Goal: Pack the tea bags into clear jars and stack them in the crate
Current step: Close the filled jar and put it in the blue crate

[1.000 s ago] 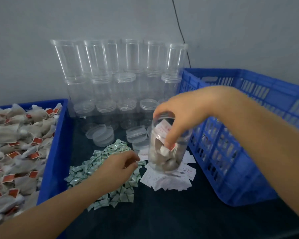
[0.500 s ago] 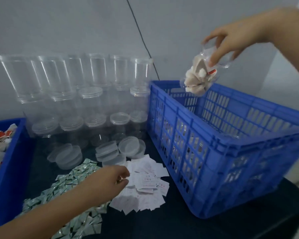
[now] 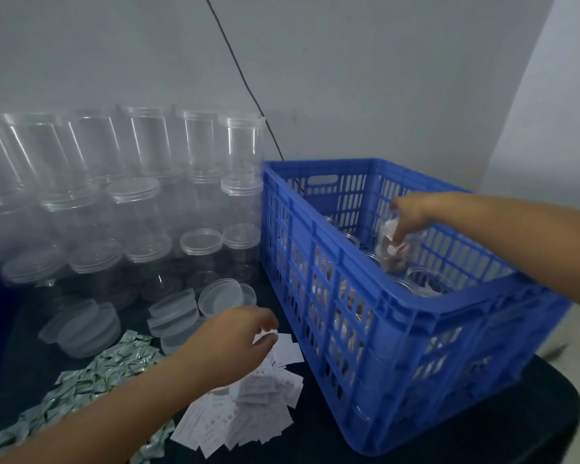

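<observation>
The right hand [image 3: 412, 212] reaches down inside the blue crate [image 3: 392, 316], its grip curled round the top of a clear jar [image 3: 394, 249] filled with tea bags, just above other jars [image 3: 426, 283] standing in the crate. The left hand [image 3: 238, 343] hovers with loosely curled fingers over white slips [image 3: 248, 413] on the dark counter [image 3: 482, 440], holding nothing I can see; green sachets [image 3: 91, 380], loose lids [image 3: 81, 326] and stacked empty jars [image 3: 141, 202] lie beyond.
</observation>
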Demonstrator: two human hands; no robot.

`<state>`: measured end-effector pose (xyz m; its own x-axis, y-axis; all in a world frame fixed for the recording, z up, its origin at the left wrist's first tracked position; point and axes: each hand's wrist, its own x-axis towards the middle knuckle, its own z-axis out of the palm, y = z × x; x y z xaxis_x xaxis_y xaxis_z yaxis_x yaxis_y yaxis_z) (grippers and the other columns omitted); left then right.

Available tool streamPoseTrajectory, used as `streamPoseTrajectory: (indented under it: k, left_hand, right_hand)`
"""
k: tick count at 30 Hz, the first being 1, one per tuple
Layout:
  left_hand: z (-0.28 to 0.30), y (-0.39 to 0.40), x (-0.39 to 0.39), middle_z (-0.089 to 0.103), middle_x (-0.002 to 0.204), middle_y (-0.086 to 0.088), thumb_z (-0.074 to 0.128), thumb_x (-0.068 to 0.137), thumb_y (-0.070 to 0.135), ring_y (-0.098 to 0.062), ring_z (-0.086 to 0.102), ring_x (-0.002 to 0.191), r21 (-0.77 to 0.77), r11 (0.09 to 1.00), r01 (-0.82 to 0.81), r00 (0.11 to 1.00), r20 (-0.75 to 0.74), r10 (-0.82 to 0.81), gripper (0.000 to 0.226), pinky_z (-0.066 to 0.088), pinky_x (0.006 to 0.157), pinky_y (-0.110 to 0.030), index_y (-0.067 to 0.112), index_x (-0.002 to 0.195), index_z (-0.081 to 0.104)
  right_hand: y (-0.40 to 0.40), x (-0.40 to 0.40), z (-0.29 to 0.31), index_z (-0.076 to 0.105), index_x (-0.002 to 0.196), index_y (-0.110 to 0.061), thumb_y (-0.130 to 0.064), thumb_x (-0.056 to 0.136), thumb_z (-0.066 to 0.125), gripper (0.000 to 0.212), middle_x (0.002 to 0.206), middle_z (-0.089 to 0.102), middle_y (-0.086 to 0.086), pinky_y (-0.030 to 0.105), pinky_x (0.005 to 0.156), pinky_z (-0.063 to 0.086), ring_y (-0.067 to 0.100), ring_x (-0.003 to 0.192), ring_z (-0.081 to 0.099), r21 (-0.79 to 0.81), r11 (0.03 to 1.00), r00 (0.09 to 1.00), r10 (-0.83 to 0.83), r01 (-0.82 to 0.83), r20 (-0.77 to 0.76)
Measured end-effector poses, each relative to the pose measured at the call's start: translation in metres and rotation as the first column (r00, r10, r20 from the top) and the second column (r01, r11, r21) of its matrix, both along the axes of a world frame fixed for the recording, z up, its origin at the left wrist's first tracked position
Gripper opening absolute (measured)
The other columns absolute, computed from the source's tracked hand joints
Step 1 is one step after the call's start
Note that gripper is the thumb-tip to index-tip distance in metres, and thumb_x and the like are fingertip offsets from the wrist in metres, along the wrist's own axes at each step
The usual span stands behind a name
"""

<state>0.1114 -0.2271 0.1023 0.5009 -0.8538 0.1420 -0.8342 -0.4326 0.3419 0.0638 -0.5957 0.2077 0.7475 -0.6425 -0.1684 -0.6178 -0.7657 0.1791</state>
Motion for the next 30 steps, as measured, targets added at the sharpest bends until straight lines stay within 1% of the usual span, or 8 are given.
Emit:
streamPoseTrajectory:
  k: [5, 10, 13, 17, 23, 25, 28, 30]
  left_hand:
    - [0.002, -0.01, 0.006, 0.061, 0.116, 0.014, 0.047, 0.098, 0.035, 0.0, 0.056, 0.103, -0.001, 1.0, 0.0, 1.0, -0.006, 0.0, 0.026, 0.048, 0.088, -0.022, 0.027, 0.119, 0.06]
    - [0.0, -0.017, 0.007, 0.062, 0.113, 0.015, 0.046, 0.098, 0.035, 0.001, 0.057, 0.1, 0.013, 1.0, -0.003, 1.0, -0.001, 0.003, 0.025, 0.05, 0.087, -0.023, 0.028, 0.116, 0.061]
    - [-0.002, -0.016, 0.007, 0.061, 0.112, 0.016, 0.047, 0.097, 0.037, 0.002, 0.057, 0.099, 0.031, 1.0, 0.003, 1.0, 0.011, -0.003, 0.025, 0.05, 0.086, -0.023, 0.029, 0.116, 0.061]
    - [-0.002, -0.012, 0.008, 0.062, 0.111, 0.016, 0.047, 0.097, 0.037, 0.0, 0.057, 0.099, 0.052, 0.999, 0.005, 1.0, 0.019, -0.005, 0.023, 0.05, 0.086, -0.024, 0.029, 0.112, 0.062]
    - [0.002, 0.006, 0.012, 0.063, 0.113, 0.014, 0.045, 0.097, 0.04, -0.004, 0.059, 0.101, 0.113, 0.993, -0.033, 0.999, 0.038, 0.029, 0.027, 0.051, 0.088, -0.029, 0.028, 0.116, 0.061]
    - [0.004, 0.018, 0.014, 0.063, 0.115, 0.013, 0.045, 0.097, 0.039, -0.006, 0.059, 0.102, 0.145, 0.988, -0.049, 0.998, 0.053, 0.042, 0.027, 0.05, 0.089, -0.03, 0.028, 0.116, 0.061]
    - [0.008, 0.043, 0.017, 0.063, 0.117, 0.011, 0.044, 0.097, 0.038, -0.009, 0.058, 0.104, 0.2, 0.976, -0.084, 0.993, 0.103, 0.064, 0.028, 0.049, 0.088, -0.029, 0.027, 0.118, 0.06]
    - [0.011, 0.062, 0.021, 0.063, 0.117, 0.01, 0.044, 0.097, 0.038, -0.01, 0.058, 0.105, 0.224, 0.968, -0.115, 0.989, 0.122, 0.089, 0.027, 0.048, 0.087, -0.028, 0.026, 0.116, 0.06]
  right_hand:
    - [-0.019, 0.001, -0.033, 0.015, 0.158, -0.019, -0.035, 0.081, 0.081, 0.103, 0.162, 0.021, 0.01, 0.044, 0.098, 0.052, 0.036, 0.138, 0.04, 0.142, 0.988, 0.995, -0.051, 0.063, -0.086]
    - [-0.026, 0.004, -0.046, 0.003, 0.159, -0.022, -0.034, 0.091, 0.07, 0.096, 0.165, 0.013, 0.008, 0.051, 0.11, 0.041, 0.035, 0.145, 0.029, 0.214, 0.976, 0.983, -0.002, 0.042, -0.182]
    - [-0.028, 0.004, -0.047, -0.004, 0.158, -0.027, -0.031, 0.097, 0.063, 0.092, 0.167, 0.002, 0.005, 0.055, 0.112, 0.036, 0.035, 0.149, 0.021, 0.299, 0.95, 0.974, -0.021, 0.09, -0.225]
    - [-0.025, 0.003, -0.044, -0.007, 0.158, -0.031, -0.03, 0.098, 0.06, 0.091, 0.167, -0.002, 0.004, 0.057, 0.113, 0.034, 0.035, 0.15, 0.017, 0.311, 0.943, 0.968, -0.039, 0.118, -0.249]
    - [-0.009, -0.004, -0.021, 0.007, 0.159, -0.031, -0.029, 0.1, 0.057, 0.077, 0.164, 0.015, 0.008, 0.048, 0.103, 0.043, 0.034, 0.142, 0.036, 0.245, 0.966, 0.969, -0.022, 0.083, -0.244]
    - [0.002, -0.003, -0.006, 0.017, 0.158, -0.029, -0.028, 0.099, 0.059, 0.072, 0.159, 0.028, 0.01, 0.044, 0.102, 0.045, 0.032, 0.134, 0.046, 0.217, 0.975, 0.98, -0.005, 0.049, -0.198]
    - [0.03, 0.001, 0.026, 0.033, 0.154, -0.018, -0.026, 0.099, 0.058, 0.061, 0.153, 0.04, 0.012, 0.036, 0.11, 0.036, 0.029, 0.137, 0.042, 0.038, 0.995, 0.991, 0.092, -0.089, -0.095]
    - [0.058, 0.006, 0.054, 0.042, 0.148, -0.011, -0.022, 0.099, 0.059, 0.053, 0.15, 0.046, 0.013, 0.03, 0.107, 0.034, 0.028, 0.135, 0.044, -0.012, 0.982, 0.982, 0.188, -0.188, 0.021]
